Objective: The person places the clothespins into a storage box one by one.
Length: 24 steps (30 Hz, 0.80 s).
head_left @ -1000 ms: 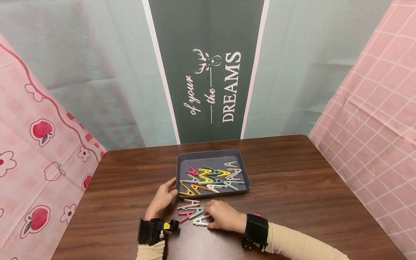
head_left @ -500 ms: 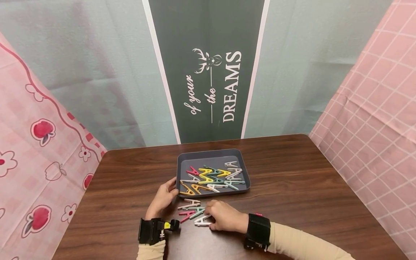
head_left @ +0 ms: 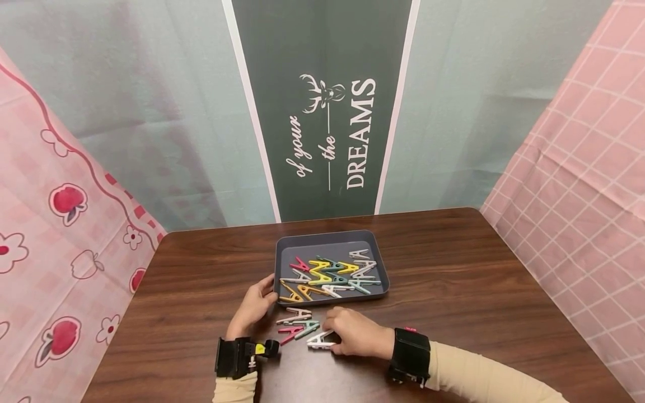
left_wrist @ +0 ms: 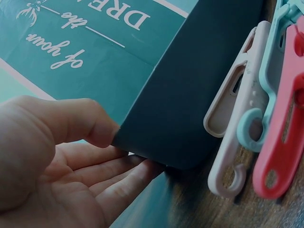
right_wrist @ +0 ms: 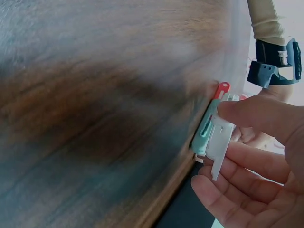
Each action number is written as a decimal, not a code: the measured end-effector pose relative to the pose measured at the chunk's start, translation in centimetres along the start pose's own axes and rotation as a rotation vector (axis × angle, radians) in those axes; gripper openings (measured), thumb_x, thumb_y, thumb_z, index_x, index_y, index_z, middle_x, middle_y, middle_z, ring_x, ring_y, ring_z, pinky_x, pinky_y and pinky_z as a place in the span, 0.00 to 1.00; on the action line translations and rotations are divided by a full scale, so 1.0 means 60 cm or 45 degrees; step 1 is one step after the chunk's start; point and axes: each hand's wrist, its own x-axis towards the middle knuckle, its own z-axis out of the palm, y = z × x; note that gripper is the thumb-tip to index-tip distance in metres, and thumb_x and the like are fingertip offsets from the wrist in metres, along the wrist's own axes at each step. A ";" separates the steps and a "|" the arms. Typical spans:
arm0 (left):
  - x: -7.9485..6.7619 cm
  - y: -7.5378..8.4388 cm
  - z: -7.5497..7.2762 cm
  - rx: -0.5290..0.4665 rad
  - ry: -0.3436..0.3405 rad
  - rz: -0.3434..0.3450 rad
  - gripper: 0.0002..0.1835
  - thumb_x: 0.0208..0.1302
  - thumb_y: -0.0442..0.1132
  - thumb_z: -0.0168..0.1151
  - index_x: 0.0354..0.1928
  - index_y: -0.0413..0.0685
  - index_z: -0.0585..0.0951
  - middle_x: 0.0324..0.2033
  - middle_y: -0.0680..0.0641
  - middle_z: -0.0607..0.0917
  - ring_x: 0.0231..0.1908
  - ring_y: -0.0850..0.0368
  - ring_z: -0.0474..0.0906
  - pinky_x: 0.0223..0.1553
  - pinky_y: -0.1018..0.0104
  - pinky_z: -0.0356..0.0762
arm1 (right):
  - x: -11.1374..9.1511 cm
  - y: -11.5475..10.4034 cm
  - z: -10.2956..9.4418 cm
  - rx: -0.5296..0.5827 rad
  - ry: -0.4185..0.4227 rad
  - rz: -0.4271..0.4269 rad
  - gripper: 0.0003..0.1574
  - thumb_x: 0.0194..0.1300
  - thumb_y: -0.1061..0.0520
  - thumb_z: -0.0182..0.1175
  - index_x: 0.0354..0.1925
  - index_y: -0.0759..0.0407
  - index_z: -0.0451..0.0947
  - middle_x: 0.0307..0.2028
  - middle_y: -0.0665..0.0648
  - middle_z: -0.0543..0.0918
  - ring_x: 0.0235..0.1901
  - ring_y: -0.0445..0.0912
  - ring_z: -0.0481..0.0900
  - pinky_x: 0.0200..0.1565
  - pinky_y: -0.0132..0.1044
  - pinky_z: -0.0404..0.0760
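In the head view a dark grey tray (head_left: 330,240) holds several coloured clothespins. My left hand (head_left: 252,305) is at its front left corner. In the left wrist view the thumb (left_wrist: 102,124) meets the tray wall (left_wrist: 175,85), and the other fingers lie at its lower edge. My right hand (head_left: 355,333) pinches a white clothespin (head_left: 318,340) between thumb and fingers, just right of the loose pile. That white clothespin (right_wrist: 221,137) stands under the thumb in the right wrist view. Beside it lie a green clothespin (head_left: 308,328), a red one (head_left: 290,334) and a pale pink one (head_left: 297,314).
The brown wooden table (head_left: 448,280) carries the tray and the pile. Behind it hangs a green curtain (head_left: 322,33) with white lettering. Pink patterned cloths flank the table on both sides. Black camera straps (head_left: 410,355) sit on both wrists.
My right hand has shifted right with the white clothespin, away from the red and green ones. My left hand stays at the tray corner.
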 end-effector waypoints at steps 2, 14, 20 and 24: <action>0.000 0.000 0.000 -0.003 0.000 -0.001 0.31 0.62 0.23 0.49 0.69 0.31 0.62 0.60 0.27 0.75 0.60 0.38 0.76 0.42 0.78 0.74 | -0.001 0.001 -0.003 0.004 -0.003 0.007 0.15 0.46 0.53 0.71 0.36 0.54 0.84 0.31 0.45 0.80 0.33 0.34 0.73 0.35 0.24 0.75; -0.003 0.002 0.000 0.013 -0.005 0.017 0.30 0.63 0.23 0.48 0.69 0.29 0.61 0.60 0.26 0.74 0.61 0.36 0.74 0.51 0.70 0.79 | -0.008 0.006 -0.020 0.002 0.062 -0.008 0.15 0.47 0.54 0.71 0.36 0.56 0.83 0.30 0.48 0.80 0.31 0.36 0.74 0.34 0.26 0.77; -0.005 0.005 -0.001 0.000 -0.013 0.019 0.30 0.63 0.23 0.47 0.69 0.28 0.61 0.61 0.26 0.73 0.62 0.36 0.74 0.53 0.66 0.80 | -0.009 0.012 -0.028 0.033 0.057 0.017 0.14 0.49 0.54 0.71 0.35 0.57 0.83 0.31 0.50 0.80 0.31 0.34 0.72 0.33 0.26 0.76; -0.004 0.004 -0.001 0.004 -0.016 0.025 0.30 0.64 0.23 0.47 0.69 0.28 0.61 0.62 0.26 0.73 0.62 0.35 0.73 0.55 0.62 0.80 | -0.010 0.020 -0.033 0.022 0.095 0.029 0.14 0.50 0.54 0.71 0.37 0.57 0.83 0.32 0.50 0.81 0.32 0.36 0.74 0.35 0.26 0.77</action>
